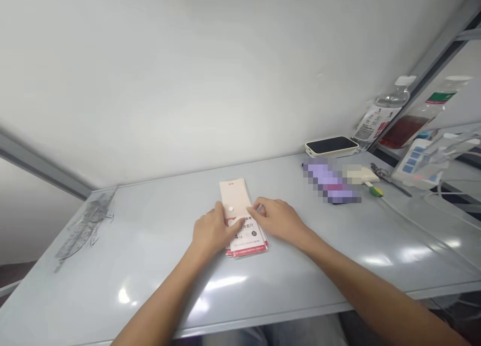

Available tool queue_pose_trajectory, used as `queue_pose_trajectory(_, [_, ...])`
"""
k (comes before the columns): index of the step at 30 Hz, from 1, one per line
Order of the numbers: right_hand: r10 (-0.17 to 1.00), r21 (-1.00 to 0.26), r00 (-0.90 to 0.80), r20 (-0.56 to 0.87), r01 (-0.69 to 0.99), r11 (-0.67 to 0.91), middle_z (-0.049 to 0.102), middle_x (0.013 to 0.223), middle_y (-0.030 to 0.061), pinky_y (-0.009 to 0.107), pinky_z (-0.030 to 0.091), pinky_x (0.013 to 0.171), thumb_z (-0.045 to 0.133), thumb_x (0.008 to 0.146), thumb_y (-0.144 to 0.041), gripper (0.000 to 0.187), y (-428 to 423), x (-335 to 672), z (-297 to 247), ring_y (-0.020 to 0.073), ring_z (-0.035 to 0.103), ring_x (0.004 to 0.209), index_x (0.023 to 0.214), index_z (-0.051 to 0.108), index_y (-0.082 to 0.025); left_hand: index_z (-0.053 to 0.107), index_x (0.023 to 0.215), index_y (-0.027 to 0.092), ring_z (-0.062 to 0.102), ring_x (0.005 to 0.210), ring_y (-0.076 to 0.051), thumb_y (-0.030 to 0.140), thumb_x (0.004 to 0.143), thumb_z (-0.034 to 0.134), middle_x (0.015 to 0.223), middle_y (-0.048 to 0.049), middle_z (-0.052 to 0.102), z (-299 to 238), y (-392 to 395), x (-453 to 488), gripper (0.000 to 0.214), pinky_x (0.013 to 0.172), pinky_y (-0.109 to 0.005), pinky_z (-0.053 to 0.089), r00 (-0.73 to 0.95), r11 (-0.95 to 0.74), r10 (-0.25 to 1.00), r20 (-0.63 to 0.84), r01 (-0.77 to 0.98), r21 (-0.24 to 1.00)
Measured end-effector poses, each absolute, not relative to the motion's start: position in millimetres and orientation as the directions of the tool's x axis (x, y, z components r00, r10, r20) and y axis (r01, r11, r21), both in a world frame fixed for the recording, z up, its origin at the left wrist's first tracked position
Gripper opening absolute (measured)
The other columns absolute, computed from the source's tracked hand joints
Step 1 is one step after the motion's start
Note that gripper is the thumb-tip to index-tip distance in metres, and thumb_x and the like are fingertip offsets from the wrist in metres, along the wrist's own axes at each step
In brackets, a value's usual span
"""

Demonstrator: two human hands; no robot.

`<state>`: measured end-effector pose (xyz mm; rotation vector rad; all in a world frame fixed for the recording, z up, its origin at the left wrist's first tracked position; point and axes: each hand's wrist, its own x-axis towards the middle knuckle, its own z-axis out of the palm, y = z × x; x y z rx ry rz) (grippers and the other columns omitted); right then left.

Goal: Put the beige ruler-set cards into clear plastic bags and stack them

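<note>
A flat pink-and-white packet with red print and a small white snap lies on the grey table in the middle. My left hand rests on the packet's left edge, fingers curled down onto it. My right hand presses on its right edge, fingertips bent onto the packet near the snap. Both hands hold the packet against the table.
A phone lies at the back right by the wall. Beside it are a blurred purple object, scissors, a power strip, cables, and two plastic bottles. A dark scuff marks the table's left side.
</note>
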<state>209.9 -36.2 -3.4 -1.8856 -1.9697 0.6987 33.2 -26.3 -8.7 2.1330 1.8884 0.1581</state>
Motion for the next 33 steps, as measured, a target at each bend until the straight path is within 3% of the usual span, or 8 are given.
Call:
queue_pose_trajectory(6, [0.993,-0.561,-0.084,-0.087,0.828,0.021,0.059,0.06,-0.0033,0.023,0.029,0.049,0.038,0.082,-0.047,0.029,-37,208,-5,0.0129,0.051,0.054,0.074,0.052,-0.023,0.043,0.07,0.02,0.05,0.054,-0.014,0.034,0.084,0.032,0.071,-0.0034,0.06,-10,-27,36,0.023,0.049,-0.025,0.026,0.193,-0.164,0.976,-0.101,0.956,0.242])
queue_pose_trajectory(11, [0.999,-0.644,0.039,-0.022,0.764,-0.044,0.061,0.078,0.0,0.027,0.037,0.057,0.043,0.079,-0.051,0.034,-35,210,-8,0.0157,0.054,0.065,0.098,0.05,-0.024,0.041,0.068,0.02,0.044,0.049,-0.013,0.029,0.086,0.027,0.066,-0.002,0.056,-6,-26,34,0.024,0.047,-0.025,0.024,0.276,-0.251,0.961,-0.026,0.905,0.342])
queue_pose_trajectory(13, [0.998,-0.743,0.063,-0.023,0.667,-0.059,0.061,0.094,0.0039,0.029,0.041,0.063,0.047,0.077,-0.051,0.043,-34,212,-7,0.0162,0.056,0.071,0.108,0.048,-0.022,0.042,0.07,0.02,0.045,0.051,-0.013,0.033,0.088,0.025,0.066,-0.0011,0.056,-8,-26,33,0.027,0.048,-0.024,0.027,0.285,-0.263,0.959,0.008,0.874,0.409])
queue_pose_trajectory(15, [0.996,-0.875,-0.028,-0.087,0.48,-0.063,0.06,0.101,0.0067,0.03,0.044,0.067,0.05,0.076,-0.048,0.044,-32,213,-5,0.0166,0.058,0.075,0.11,0.05,-0.02,0.043,0.073,0.02,0.046,0.052,-0.012,0.035,0.089,0.025,0.065,0.0,0.055,-9,-27,33,0.029,0.049,-0.024,0.03,0.297,-0.284,0.953,0.055,0.822,0.494])
queue_pose_trajectory(19, [0.952,-0.982,-0.264,-0.157,0.141,-0.123,0.064,0.088,0.0077,0.029,0.047,0.065,0.05,0.079,-0.041,0.031,-33,209,-2,0.0191,0.061,0.078,0.092,0.059,-0.014,0.05,0.085,0.02,0.048,0.054,-0.01,0.037,0.088,0.03,0.071,0.0005,0.058,-14,-30,35,0.026,0.053,-0.023,0.036,0.304,-0.319,0.944,0.131,0.724,0.611])
queue_pose_trajectory(23, [0.967,-0.981,-0.229,-0.113,0.181,-0.072,0.065,0.08,0.0049,0.027,0.046,0.059,0.052,0.076,-0.039,0.028,-38,202,-3,0.0183,0.06,0.071,0.084,0.061,-0.014,0.052,0.105,0.02,0.051,0.058,-0.009,0.033,0.086,0.036,0.084,-0.0028,0.062,-17,-33,38,0.028,0.056,-0.023,0.039,0.293,-0.371,0.928,0.228,0.733,0.57])
queue_pose_trajectory(28, [0.97,-0.973,-0.215,-0.114,0.22,-0.066,0.063,0.066,0.0029,0.025,0.044,0.053,0.049,0.077,-0.041,0.03,-42,201,-4,0.0167,0.058,0.062,0.069,0.059,-0.014,0.06,0.09,0.018,0.049,0.056,-0.01,0.028,0.087,0.034,0.069,-0.0029,0.06,-18,-36,39,0.028,0.051,-0.022,0.034,0.352,-0.441,0.896,0.27,0.779,0.446])
queue_pose_trajectory(33, [0.972,-0.965,-0.214,-0.099,0.258,-0.041,0.06,0.061,0.0018,0.024,0.042,0.049,0.045,0.079,-0.041,0.032,-47,201,-3,0.0153,0.056,0.057,0.063,0.056,-0.016,0.061,0.085,0.018,0.044,0.052,-0.009,0.026,0.086,0.033,0.065,-0.0021,0.058,-18,-37,38,0.028,0.049,-0.022,0.031,0.373,-0.451,0.892,0.257,0.783,0.429])
